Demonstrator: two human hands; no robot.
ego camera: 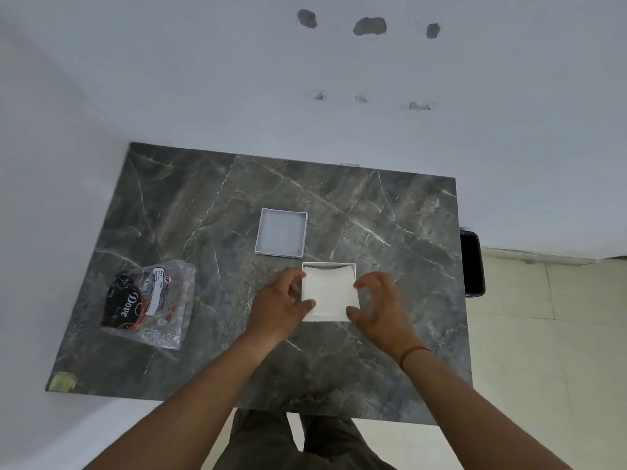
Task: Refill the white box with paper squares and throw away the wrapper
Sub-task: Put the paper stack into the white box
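Note:
The white box stands on the dark marble table, and white paper squares lie inside it up to the rim. My left hand rests at the box's left side, its fingers touching the edge of the paper. At the right side hovers my right hand, fingers curled and apart, thumb near the front right corner. Neither hand grips anything that I can see. The box's white lid lies upside down just behind the box. An empty clear wrapper with a dark printed label lies at the left.
The grey marble table stands against a white wall. A black bin stands on the floor at the table's right edge. A patch of tape marks the front left corner. My legs show below the front edge.

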